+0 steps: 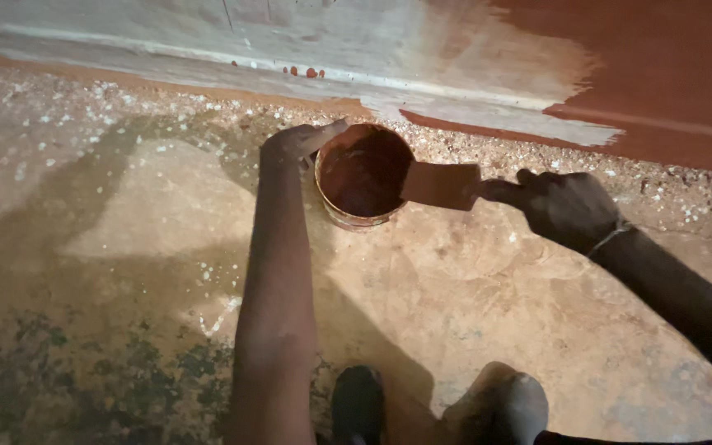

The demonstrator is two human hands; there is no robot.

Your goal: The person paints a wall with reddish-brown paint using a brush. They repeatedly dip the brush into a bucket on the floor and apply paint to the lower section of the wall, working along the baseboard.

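A round paint can [362, 175] holding dark red-brown paint stands on the speckled floor near the wall. My left hand [294, 142] grips its rim on the left side, thumb lying along the edge. My right hand [562, 206] holds a wide paintbrush [442, 184] by its handle. The brush's paint-soaked bristles rest against the can's right rim, partly over the opening. A thin band circles my right wrist.
The wall's lower part [669, 74] is painted red-brown on the right and is bare pale plaster [208, 33] on the left, with a few red drips. My two feet [438, 408] show at the bottom edge. Dark green stains [84, 379] mark the floor at lower left.
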